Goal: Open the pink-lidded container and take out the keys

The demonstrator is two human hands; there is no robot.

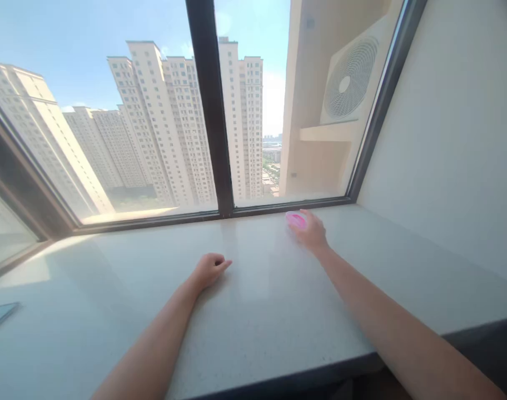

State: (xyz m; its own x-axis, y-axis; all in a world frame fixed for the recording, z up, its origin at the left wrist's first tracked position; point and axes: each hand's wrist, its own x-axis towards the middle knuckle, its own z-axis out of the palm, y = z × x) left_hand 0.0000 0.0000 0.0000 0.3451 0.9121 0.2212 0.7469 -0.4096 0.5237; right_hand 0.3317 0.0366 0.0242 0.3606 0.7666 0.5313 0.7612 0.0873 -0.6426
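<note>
A pale windowsill (253, 333) spreads before the person, a bluish flat panel (0, 315) lying at its left edge. The left hand (208, 270) rests there, fingers curled together in a loose fist, thumb jutting right. Farther on, the right hand (314, 233) has its fingers clamped on a pink object (297, 219), just beside the bottom of the dark window frame (214, 111). Outside are an air conditioner (349, 78) on a ledge (326, 133) and, beyond, tall buildings (147, 111).

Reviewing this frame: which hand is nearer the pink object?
Right. The right hand holds the pink object; the left hand is apart from it, to its left and closer to the person.
</note>
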